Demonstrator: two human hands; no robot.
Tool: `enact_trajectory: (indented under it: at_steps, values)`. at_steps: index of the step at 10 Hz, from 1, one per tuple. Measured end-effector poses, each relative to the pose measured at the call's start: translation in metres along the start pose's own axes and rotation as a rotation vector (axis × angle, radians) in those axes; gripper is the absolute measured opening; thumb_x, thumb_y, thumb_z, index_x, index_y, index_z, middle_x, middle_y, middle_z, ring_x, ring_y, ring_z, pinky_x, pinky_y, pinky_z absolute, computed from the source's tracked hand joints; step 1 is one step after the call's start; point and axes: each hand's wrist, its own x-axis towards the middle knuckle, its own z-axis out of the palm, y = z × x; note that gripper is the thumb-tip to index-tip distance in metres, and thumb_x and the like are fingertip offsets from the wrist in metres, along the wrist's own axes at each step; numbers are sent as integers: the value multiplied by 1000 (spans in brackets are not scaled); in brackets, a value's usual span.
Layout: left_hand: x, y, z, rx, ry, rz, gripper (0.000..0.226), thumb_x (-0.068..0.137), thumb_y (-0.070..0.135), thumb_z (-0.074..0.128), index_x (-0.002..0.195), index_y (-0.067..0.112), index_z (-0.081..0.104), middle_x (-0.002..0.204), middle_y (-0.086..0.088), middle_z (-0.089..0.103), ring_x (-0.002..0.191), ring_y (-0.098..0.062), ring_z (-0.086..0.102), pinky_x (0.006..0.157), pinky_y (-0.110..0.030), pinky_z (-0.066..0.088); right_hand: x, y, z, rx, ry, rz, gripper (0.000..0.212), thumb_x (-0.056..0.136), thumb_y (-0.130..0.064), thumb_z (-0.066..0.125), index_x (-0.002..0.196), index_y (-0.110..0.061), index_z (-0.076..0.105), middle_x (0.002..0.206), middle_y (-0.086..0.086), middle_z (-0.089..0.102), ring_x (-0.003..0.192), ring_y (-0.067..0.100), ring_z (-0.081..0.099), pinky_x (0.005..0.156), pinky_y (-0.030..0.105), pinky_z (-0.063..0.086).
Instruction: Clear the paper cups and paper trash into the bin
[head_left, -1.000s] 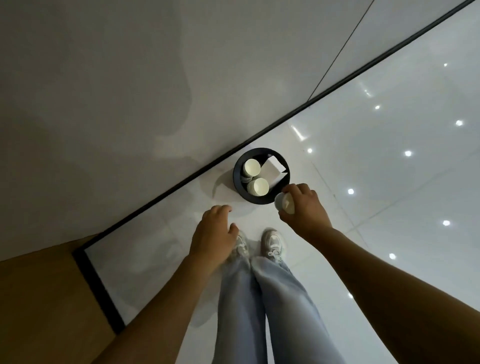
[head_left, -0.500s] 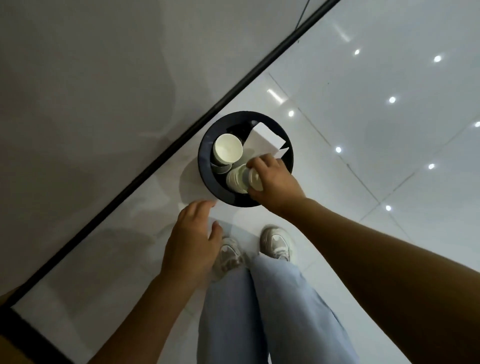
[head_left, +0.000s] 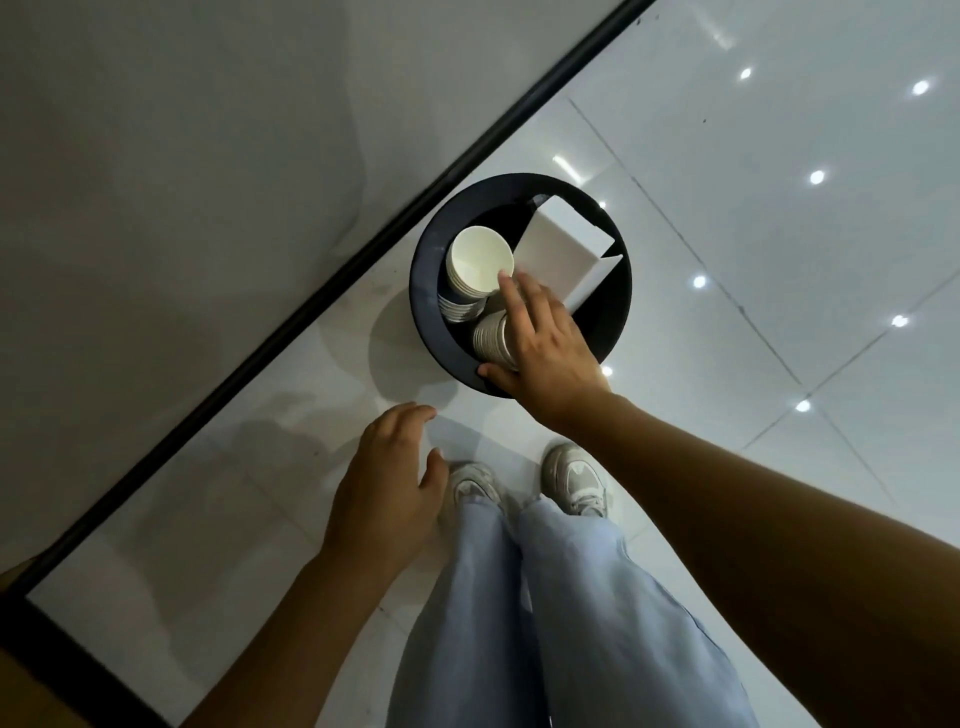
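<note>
A round black bin (head_left: 423, 306) stands on the floor by the wall. Inside it a stack of white paper cups (head_left: 479, 258) points its mouth up at me. A second stack of cups (head_left: 487, 339) lies just below it, mostly hidden under my right hand (head_left: 545, 345). That hand reaches into the bin with straight fingers laid over the second stack, and its thumb rests on the near rim. Folded white paper (head_left: 563, 249) leans in the bin's right half. My left hand (head_left: 389, 483) hovers lower down, fingers loosely curled and holding nothing.
A grey wall (head_left: 208, 156) with a black skirting strip (head_left: 363, 249) runs diagonally right behind the bin. The floor is glossy white tile (head_left: 779, 260) with ceiling-light reflections. My legs in light jeans and my two sneakers (head_left: 574, 480) stand just in front of the bin.
My right hand carried a cup to the bin, set it on the second stack and spread its fingers flat. The view has closed in on the bin. My left hand stayed loosely curled.
</note>
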Motion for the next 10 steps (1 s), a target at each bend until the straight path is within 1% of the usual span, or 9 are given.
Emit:
enact_trajectory:
  at_steps: [1, 2, 4, 5, 6, 7, 9, 10]
  values:
    - [-3, 3, -2, -4, 7, -16, 44, 93, 21, 53, 136, 19, 45, 142, 2, 43, 130, -13, 40, 93, -21, 39, -4, -4, -3, -20, 24, 16, 96, 88, -48, 60, 153, -11, 0, 160, 12, 9, 147, 30, 8, 120, 43, 11]
    - [-12, 11, -4, -3, 6, -15, 43, 93, 21, 53, 135, 19, 45, 141, 2, 44, 128, -13, 42, 93, -23, 42, -19, -7, -11, 52, 72, 86, 91, 90, -42, 59, 153, -11, 2, 160, 11, 10, 147, 29, 9, 121, 41, 10]
    - [-28, 26, -2, 0, -53, 33, 43, 95, 24, 50, 137, 21, 43, 144, 5, 41, 131, -9, 40, 98, -17, 36, -41, -8, -9, 99, 43, 176, 79, 95, -43, 49, 153, -11, 6, 160, 11, 9, 147, 30, 9, 121, 44, 11]
    - [-22, 26, -1, 6, -37, 36, 43, 95, 24, 49, 137, 21, 42, 144, 5, 42, 129, -8, 41, 93, -13, 34, -32, -7, -2, 102, 61, 165, 74, 98, -42, 44, 153, -10, 6, 160, 12, 8, 147, 29, 7, 121, 40, 10]
    - [-12, 21, 3, 10, -26, 21, 43, 95, 22, 49, 137, 19, 43, 143, 4, 42, 129, -11, 42, 95, -19, 40, -18, -11, 6, 117, 65, 142, 68, 101, -40, 34, 153, -8, 4, 160, 14, 4, 148, 27, 1, 122, 38, 6]
    - [-9, 15, 9, 20, -33, -11, 42, 95, 22, 49, 137, 19, 43, 143, 3, 42, 129, -12, 42, 99, -25, 43, -9, -15, 18, 98, 62, 155, 70, 100, -43, 33, 153, -8, 2, 160, 15, 3, 148, 29, 0, 122, 41, 7]
    - [-15, 9, 12, 66, -92, -44, 42, 97, 25, 45, 139, 22, 40, 146, 6, 38, 133, -9, 36, 104, -23, 37, -7, -15, 19, 87, 29, 149, 74, 99, -45, 36, 153, -11, -1, 160, 14, 0, 148, 28, -2, 122, 40, 4]
    - [-21, 18, -1, 74, -69, -35, 43, 97, 25, 46, 140, 21, 39, 145, 5, 39, 132, -10, 37, 103, -23, 38, -12, -19, -2, 103, 25, 159, 72, 99, -45, 38, 153, -14, 2, 160, 14, 5, 148, 30, 3, 121, 43, 7]
